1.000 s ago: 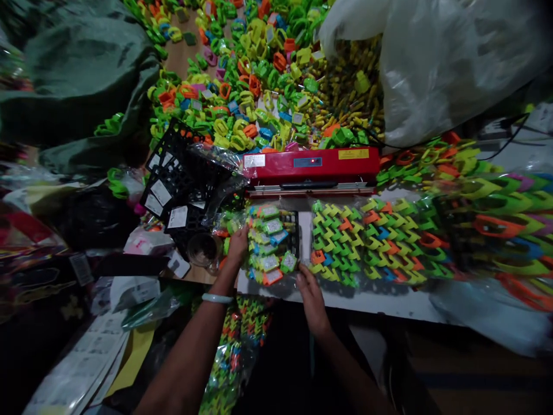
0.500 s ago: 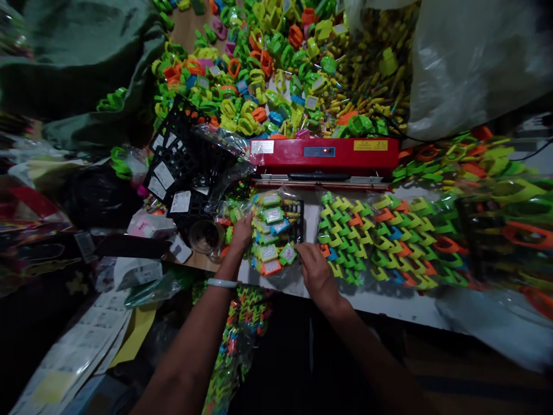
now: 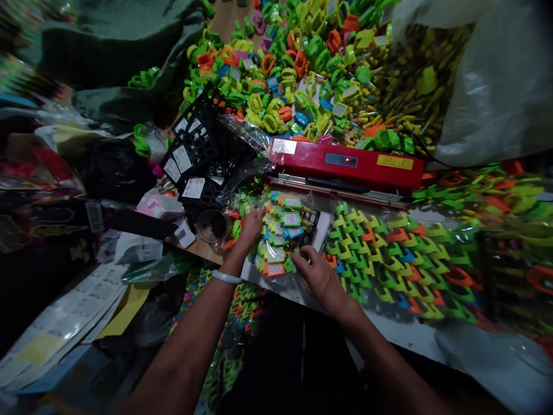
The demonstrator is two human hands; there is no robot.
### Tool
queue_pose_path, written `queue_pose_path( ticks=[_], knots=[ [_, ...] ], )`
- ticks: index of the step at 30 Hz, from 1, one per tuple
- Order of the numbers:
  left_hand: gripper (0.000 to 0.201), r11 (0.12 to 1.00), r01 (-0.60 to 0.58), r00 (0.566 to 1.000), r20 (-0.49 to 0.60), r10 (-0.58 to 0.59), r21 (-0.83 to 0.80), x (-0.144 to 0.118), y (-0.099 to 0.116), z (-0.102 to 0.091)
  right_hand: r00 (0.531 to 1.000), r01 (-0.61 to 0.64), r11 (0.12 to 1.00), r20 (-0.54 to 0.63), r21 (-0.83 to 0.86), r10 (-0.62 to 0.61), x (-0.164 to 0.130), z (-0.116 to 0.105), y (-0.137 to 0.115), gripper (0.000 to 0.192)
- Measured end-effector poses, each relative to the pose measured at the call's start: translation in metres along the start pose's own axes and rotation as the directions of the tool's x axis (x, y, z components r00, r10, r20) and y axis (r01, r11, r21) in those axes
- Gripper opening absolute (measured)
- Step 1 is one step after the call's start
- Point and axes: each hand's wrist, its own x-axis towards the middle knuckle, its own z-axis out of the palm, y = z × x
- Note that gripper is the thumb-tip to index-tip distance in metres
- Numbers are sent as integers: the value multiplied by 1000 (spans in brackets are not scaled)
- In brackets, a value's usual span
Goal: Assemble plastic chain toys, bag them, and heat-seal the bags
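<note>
A clear plastic bag (image 3: 280, 235) lies on the white table in front of the red sealer. Inside it are toy watches in green, yellow, blue and orange with pale square faces, and a black grid tray (image 3: 311, 222) shows along its right side. My left hand (image 3: 250, 229), with a pale bangle on the wrist, has its fingers closed on the bag's left edge. At the lower right corner, the bent fingers of my right hand (image 3: 318, 279) touch the bag beside a green watch. Its fingertips are partly hidden.
Behind the bag stands a red bag sealer (image 3: 311, 154) with a lit red lamp. Filled bags of toys (image 3: 367, 248) lie to the right. Black plastic trays (image 3: 203, 147) and a round clear tub (image 3: 212, 226) are at left. A heap of loose toy watches (image 3: 280, 86) covers the back.
The view has shifted and tilted slightly, moving the sealer and heap rightward in the picture. My left hand stays at the bag's left edge; my right fingers have bent more at its lower right corner.
</note>
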Motion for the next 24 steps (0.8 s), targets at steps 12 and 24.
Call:
queue_pose_path(
  ticks=[12,24],
  knots=[
    [36,959,11,992,-126,26,285,-28,34,-5,998,-59,997,-1,-56,59,-25,34,7,41],
    [41,900,15,994,-100,32,435,-37,35,4,987,137,988,-77,-74,-143,-33,42,16,42]
  ],
)
